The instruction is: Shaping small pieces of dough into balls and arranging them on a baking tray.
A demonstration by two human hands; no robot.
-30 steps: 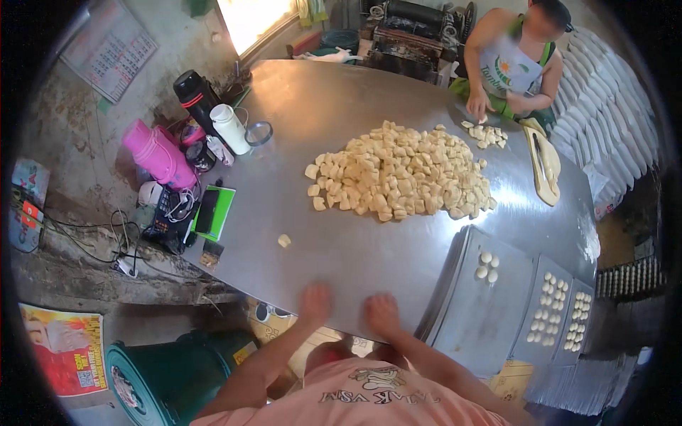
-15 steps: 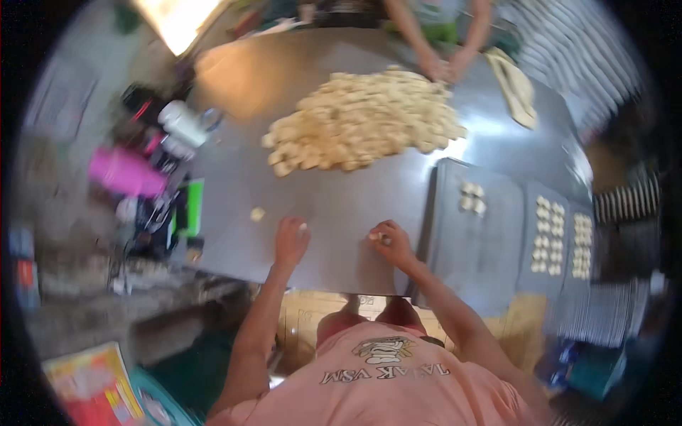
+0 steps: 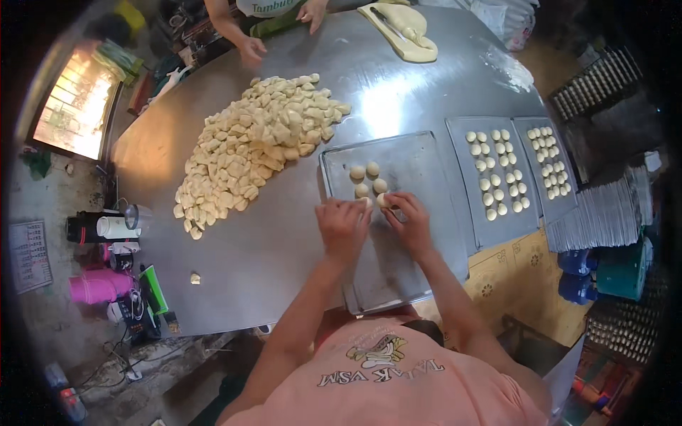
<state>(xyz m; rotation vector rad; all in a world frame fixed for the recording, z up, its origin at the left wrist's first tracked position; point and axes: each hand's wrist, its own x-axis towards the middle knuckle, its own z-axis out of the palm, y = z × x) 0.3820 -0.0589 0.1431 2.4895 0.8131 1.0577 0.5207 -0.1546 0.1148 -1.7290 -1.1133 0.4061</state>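
Note:
Both my hands are over the near end of a metal baking tray [image 3: 398, 277], just below several round dough balls [image 3: 372, 168] set in short rows. My left hand [image 3: 344, 224] pinches a dough ball [image 3: 366, 202] at its fingertips, down at the tray surface. Close beside it, my right hand [image 3: 406, 216] has thumb and fingers around another dough ball [image 3: 384, 201]. To the left, a large heap of cut dough pieces [image 3: 249, 142] covers the middle of the metal table [image 3: 241, 298]. One loose dough piece [image 3: 195, 278] lies apart near the left edge.
Two more trays [image 3: 472, 206] with rows of dough balls stand on the right, beside stacked metal trays [image 3: 597, 216]. Across the table, a co-worker's hands [image 3: 312, 14] are raised near a folded dough slab [image 3: 405, 32]. A pink container [image 3: 101, 286] and bottles line the left edge.
My view has turned right. Both hands went from the bare tabletop to the tray, bringing dough balls beside those there. The co-worker's hands, together before, are now apart.

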